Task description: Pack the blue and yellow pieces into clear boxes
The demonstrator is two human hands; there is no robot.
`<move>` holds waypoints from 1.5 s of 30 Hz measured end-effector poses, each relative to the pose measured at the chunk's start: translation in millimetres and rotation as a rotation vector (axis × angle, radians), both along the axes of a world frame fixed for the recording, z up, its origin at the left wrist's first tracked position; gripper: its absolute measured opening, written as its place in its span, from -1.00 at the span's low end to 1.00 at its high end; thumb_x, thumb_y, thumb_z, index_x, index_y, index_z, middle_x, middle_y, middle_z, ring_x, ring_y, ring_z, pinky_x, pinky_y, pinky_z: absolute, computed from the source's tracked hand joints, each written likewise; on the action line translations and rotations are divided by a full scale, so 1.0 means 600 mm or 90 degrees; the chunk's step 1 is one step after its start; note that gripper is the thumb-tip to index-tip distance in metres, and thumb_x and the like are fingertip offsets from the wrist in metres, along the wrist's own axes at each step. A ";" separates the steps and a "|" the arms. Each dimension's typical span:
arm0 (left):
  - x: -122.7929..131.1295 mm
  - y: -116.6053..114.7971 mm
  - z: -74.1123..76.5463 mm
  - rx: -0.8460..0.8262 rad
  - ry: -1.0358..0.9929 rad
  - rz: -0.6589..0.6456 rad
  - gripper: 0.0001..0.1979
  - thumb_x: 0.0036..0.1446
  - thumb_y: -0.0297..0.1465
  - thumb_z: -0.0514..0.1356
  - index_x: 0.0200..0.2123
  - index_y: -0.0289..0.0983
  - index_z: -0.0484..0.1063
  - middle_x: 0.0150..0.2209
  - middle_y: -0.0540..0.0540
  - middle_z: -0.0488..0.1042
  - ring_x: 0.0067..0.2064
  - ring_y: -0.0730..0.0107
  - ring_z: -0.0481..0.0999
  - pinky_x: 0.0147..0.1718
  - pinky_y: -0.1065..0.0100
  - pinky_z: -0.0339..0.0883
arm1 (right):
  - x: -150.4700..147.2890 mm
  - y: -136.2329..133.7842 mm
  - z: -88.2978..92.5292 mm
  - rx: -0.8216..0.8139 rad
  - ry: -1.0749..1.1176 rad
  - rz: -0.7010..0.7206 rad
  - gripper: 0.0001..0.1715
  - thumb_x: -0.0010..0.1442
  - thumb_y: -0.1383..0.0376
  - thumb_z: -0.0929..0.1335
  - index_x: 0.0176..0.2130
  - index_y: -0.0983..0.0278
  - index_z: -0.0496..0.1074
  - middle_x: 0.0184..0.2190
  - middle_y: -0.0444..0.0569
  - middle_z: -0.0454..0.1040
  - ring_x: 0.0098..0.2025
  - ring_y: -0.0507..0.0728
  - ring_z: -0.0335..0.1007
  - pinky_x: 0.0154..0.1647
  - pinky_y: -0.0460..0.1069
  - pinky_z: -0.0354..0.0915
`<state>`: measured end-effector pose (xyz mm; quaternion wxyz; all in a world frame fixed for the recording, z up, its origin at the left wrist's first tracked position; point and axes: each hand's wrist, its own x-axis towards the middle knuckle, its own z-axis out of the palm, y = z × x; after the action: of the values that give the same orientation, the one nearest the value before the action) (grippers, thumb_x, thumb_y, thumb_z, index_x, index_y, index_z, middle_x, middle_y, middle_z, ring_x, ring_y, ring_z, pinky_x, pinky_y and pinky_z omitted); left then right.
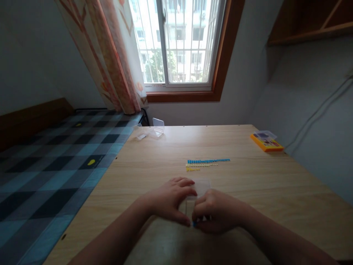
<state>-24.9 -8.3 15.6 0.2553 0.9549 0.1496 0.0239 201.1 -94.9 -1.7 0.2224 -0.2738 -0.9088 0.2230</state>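
In front of me on the table lies a small clear plastic box (189, 208) with its see-through lid (202, 186) folded back. My left hand (174, 198) holds the box's left side, with the thumb near the front corner and the fingers by the lid hinge. Curled over the box's right part, my right hand (216, 210) has its fingers closed at the opening, and what they pinch is hidden. A bit of blue (194, 223) shows beneath its fingertips. Beyond the hands, small pieces lie in rows: blue (208, 161), pale yellow (202, 165) and yellow (192, 169).
Clear plastic cases (157, 130) stand open at the table's far left corner. An orange-yellow box (267, 142) with a clear lid on top sits at the far right. A bed with a checked cover (68, 165) adjoins the wooden table (275, 195) on the left.
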 end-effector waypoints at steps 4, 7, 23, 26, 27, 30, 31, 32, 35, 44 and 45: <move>0.002 0.001 0.004 0.002 -0.004 0.002 -0.23 -0.08 0.04 0.46 0.15 -0.18 0.47 0.29 -0.34 0.36 0.31 -0.22 0.33 0.28 -0.12 0.15 | 0.014 0.009 0.004 0.102 -0.029 -0.053 -0.87 0.21 0.38 0.35 -0.37 0.24 0.49 -0.47 -0.13 0.54 -0.48 0.02 0.36 -0.44 -0.07 0.16; 0.004 0.000 0.003 0.014 -0.011 0.009 -0.24 -0.09 0.04 0.47 0.13 -0.18 0.48 0.27 -0.31 0.38 0.29 -0.22 0.35 0.28 -0.11 0.14 | 0.014 0.014 0.002 0.170 -0.079 -0.076 -0.81 0.27 0.35 0.34 -0.40 0.23 0.47 -0.47 -0.13 0.53 -0.49 0.03 0.34 -0.43 -0.04 0.13; 0.003 -0.009 0.037 0.086 -0.076 0.050 -0.57 0.03 -0.14 0.46 -0.03 -0.13 0.62 0.19 -0.21 0.41 0.22 -0.10 0.36 0.25 -0.06 0.23 | 0.003 0.008 0.002 0.139 -0.195 -0.087 -0.82 0.27 0.37 0.32 -0.35 0.24 0.50 -0.44 -0.13 0.56 -0.51 0.02 0.31 -0.44 -0.03 0.05; 0.003 -0.001 0.030 0.103 -0.126 0.110 -0.79 0.12 -0.34 0.39 -0.13 -0.12 0.66 0.11 -0.20 0.41 0.17 -0.02 0.37 0.20 -0.01 0.27 | 0.002 0.008 0.006 0.124 -0.217 -0.078 -0.86 0.25 0.38 0.33 -0.35 0.24 0.48 -0.44 -0.14 0.55 -0.48 0.02 0.34 -0.42 -0.04 0.07; 0.004 0.002 0.025 0.093 -0.141 0.130 -0.81 0.13 -0.39 0.37 -0.15 -0.13 0.66 0.09 -0.19 0.40 0.16 0.01 0.38 0.18 0.02 0.29 | 0.002 0.009 0.008 0.120 -0.226 -0.073 -0.87 0.24 0.38 0.33 -0.35 0.24 0.46 -0.44 -0.14 0.55 -0.47 0.02 0.34 -0.42 -0.04 0.08; 0.007 0.010 0.007 0.001 -0.154 0.157 -0.80 0.15 -0.46 0.30 -0.15 -0.16 0.65 -0.02 -0.16 0.44 -0.01 0.18 0.48 0.02 0.17 0.39 | 0.002 0.010 0.010 0.109 -0.246 -0.069 -0.89 0.24 0.37 0.33 -0.35 0.23 0.43 -0.43 -0.14 0.55 -0.45 0.03 0.36 -0.40 -0.04 0.09; 0.008 0.011 0.000 -0.039 -0.143 0.155 -0.78 0.16 -0.47 0.28 -0.14 -0.18 0.65 -0.09 -0.13 0.47 -0.11 0.26 0.51 -0.07 0.23 0.41 | 0.002 0.010 0.011 0.105 -0.249 -0.068 -0.89 0.24 0.36 0.32 -0.34 0.23 0.43 -0.42 -0.14 0.56 -0.45 0.03 0.36 -0.39 -0.04 0.09; 0.009 0.013 -0.005 -0.074 -0.127 0.153 -0.76 0.16 -0.49 0.25 -0.12 -0.18 0.64 -0.15 -0.10 0.49 -0.20 0.32 0.51 -0.15 0.28 0.41 | 0.002 0.011 0.012 0.099 -0.252 -0.068 -0.89 0.25 0.35 0.32 -0.34 0.23 0.43 -0.40 -0.14 0.56 -0.44 0.03 0.37 -0.38 -0.04 0.09; 0.011 0.017 -0.018 -0.121 -0.117 0.138 -0.69 0.09 -0.54 0.24 -0.10 -0.20 0.63 -0.26 -0.05 0.52 -0.24 0.33 0.50 -0.19 0.31 0.38 | 0.001 0.011 0.015 0.077 -0.255 -0.065 -0.88 0.27 0.33 0.31 -0.31 0.23 0.44 -0.37 -0.13 0.58 -0.41 0.03 0.39 -0.35 -0.04 0.11; -0.002 0.033 -0.019 -0.194 -0.051 0.087 -0.49 -0.14 -0.35 0.51 -0.04 -0.14 0.60 -0.17 -0.04 0.51 -0.13 0.22 0.50 -0.13 0.28 0.36 | 0.000 0.006 0.026 0.051 -0.274 -0.079 -0.88 0.23 0.34 0.31 -0.32 0.24 0.45 -0.35 -0.10 0.60 -0.40 0.05 0.41 -0.35 -0.03 0.09; -0.002 0.033 -0.019 -0.191 -0.048 0.090 -0.49 -0.16 -0.34 0.52 -0.05 -0.14 0.60 -0.16 -0.04 0.51 -0.12 0.21 0.49 -0.13 0.28 0.35 | -0.001 0.006 0.026 0.053 -0.275 -0.083 -0.88 0.23 0.34 0.31 -0.32 0.24 0.45 -0.35 -0.10 0.60 -0.40 0.05 0.41 -0.35 -0.03 0.08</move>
<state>-25.9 11.3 4.3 0.3980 0.8917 0.2084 0.0547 200.4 -91.4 13.6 0.0478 -0.3641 -0.9240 0.1066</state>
